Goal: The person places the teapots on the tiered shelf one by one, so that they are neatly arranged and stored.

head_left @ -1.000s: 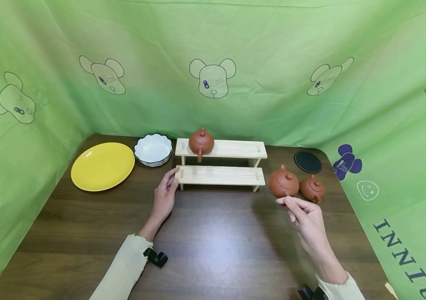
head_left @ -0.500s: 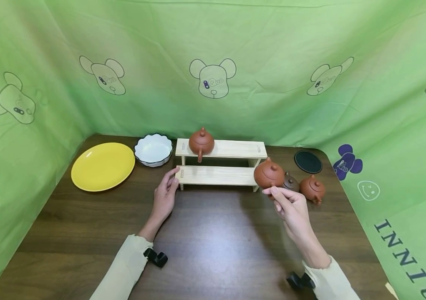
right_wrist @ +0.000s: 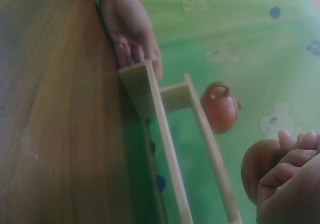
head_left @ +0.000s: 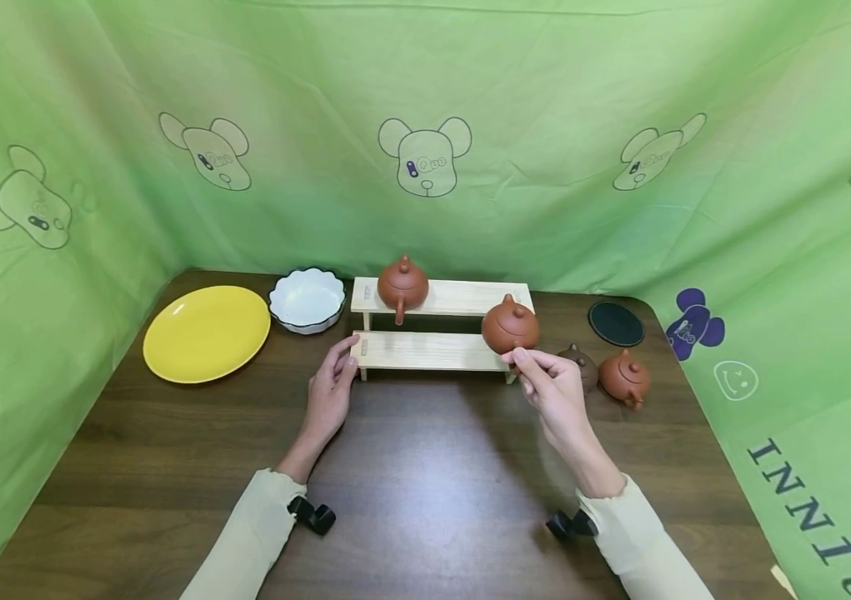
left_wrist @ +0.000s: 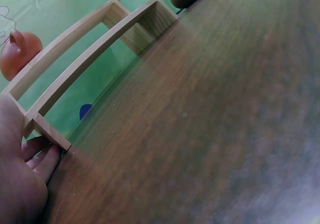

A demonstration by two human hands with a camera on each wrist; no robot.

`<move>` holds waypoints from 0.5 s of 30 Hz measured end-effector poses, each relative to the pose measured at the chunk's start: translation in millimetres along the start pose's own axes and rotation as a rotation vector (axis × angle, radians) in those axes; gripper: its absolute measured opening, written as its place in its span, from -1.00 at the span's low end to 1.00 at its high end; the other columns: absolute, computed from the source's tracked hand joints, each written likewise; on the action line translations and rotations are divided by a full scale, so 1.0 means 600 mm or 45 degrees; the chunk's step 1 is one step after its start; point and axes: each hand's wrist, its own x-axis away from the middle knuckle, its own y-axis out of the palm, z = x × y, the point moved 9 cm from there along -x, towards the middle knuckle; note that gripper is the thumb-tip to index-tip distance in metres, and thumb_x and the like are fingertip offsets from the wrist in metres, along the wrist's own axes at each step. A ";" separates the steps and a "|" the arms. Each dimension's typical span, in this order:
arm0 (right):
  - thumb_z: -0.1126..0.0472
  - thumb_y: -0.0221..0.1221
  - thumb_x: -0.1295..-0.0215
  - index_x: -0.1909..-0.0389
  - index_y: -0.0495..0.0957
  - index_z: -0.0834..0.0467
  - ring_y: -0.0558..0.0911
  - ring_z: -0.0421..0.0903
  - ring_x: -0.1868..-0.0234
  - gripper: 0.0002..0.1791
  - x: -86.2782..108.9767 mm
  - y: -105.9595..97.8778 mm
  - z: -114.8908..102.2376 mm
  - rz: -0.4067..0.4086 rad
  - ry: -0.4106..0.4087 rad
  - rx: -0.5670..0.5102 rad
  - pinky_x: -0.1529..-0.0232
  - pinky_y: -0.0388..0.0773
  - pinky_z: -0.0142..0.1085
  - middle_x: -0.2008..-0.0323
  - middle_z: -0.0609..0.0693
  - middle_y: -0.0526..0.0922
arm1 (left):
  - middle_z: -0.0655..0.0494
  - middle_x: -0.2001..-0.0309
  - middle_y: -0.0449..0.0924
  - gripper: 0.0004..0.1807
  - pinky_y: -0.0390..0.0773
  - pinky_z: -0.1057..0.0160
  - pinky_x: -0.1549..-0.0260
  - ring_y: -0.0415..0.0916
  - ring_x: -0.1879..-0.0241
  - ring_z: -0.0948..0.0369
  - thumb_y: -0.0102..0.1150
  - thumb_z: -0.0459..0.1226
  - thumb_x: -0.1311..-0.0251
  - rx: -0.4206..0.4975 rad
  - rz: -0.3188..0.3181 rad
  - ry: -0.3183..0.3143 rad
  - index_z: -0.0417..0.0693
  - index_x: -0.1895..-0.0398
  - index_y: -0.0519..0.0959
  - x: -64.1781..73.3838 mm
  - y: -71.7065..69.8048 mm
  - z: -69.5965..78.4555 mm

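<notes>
My right hand (head_left: 556, 398) pinches a reddish-brown clay teapot (head_left: 510, 325) by its handle. The pot hangs above the right end of the two-tier wooden shelf (head_left: 433, 351); in the right wrist view my fingers hide much of this teapot (right_wrist: 256, 169). My left hand (head_left: 329, 393) holds the left end of the lower tier, its fingers around the end leg in the left wrist view. On the upper tier's left part sits another reddish-brown teapot (head_left: 402, 285). Right of the shelf, a dark brown teapot (head_left: 581, 364), partly behind my right hand, stands beside a smaller reddish-brown teapot (head_left: 624, 378).
A yellow oval plate (head_left: 207, 335) lies at the table's far left, beside a white scalloped bowl (head_left: 307, 298) with a dark rim. At the back right is a round black coaster (head_left: 616, 323). A green printed cloth (head_left: 305, 208) hangs around the table's back and sides.
My right hand has carried the teapot leftward and slightly away from me, from beside the small teapot to over the shelf's right end. The dark brown teapot has come into view. My left hand stays put.
</notes>
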 end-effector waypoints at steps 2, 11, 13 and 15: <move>0.29 0.25 -0.66 0.33 0.85 0.05 0.32 -0.37 0.60 -0.70 -0.006 0.004 0.004 0.009 -0.001 0.016 0.56 -0.09 -0.32 0.50 -0.17 0.62 | -0.05 -0.38 0.70 -0.57 0.59 -0.09 -0.30 0.64 -0.36 0.14 0.07 -0.11 -0.75 0.001 -0.002 0.006 0.38 -0.55 0.55 0.000 0.001 0.001; 0.30 0.25 -0.65 0.33 0.86 0.05 0.33 -0.34 0.60 -0.69 -0.030 0.021 0.010 0.009 -0.046 0.019 0.58 0.06 -0.45 0.58 -0.18 0.51 | 0.02 -0.41 0.67 -0.57 0.57 0.02 -0.33 0.61 -0.39 0.17 0.08 -0.08 -0.75 0.030 -0.026 -0.029 0.50 -0.54 0.53 -0.006 0.003 -0.018; 0.29 0.26 -0.65 0.33 0.86 0.04 0.32 -0.35 0.61 -0.70 -0.035 0.022 0.008 0.022 -0.066 0.031 0.59 0.12 -0.49 0.59 -0.19 0.51 | 0.05 -0.41 0.67 -0.57 0.56 0.07 -0.33 0.61 -0.39 0.20 0.08 -0.06 -0.74 0.042 -0.031 -0.055 0.57 -0.52 0.53 -0.007 0.003 -0.025; 0.28 0.27 -0.64 0.32 0.87 0.04 0.31 -0.35 0.61 -0.71 -0.041 0.023 0.006 0.032 -0.084 0.049 0.60 0.14 -0.49 0.60 -0.20 0.49 | 0.06 -0.41 0.68 -0.57 0.56 0.10 -0.32 0.61 -0.39 0.19 0.08 -0.06 -0.74 0.040 -0.034 -0.057 0.56 -0.53 0.53 -0.007 0.003 -0.027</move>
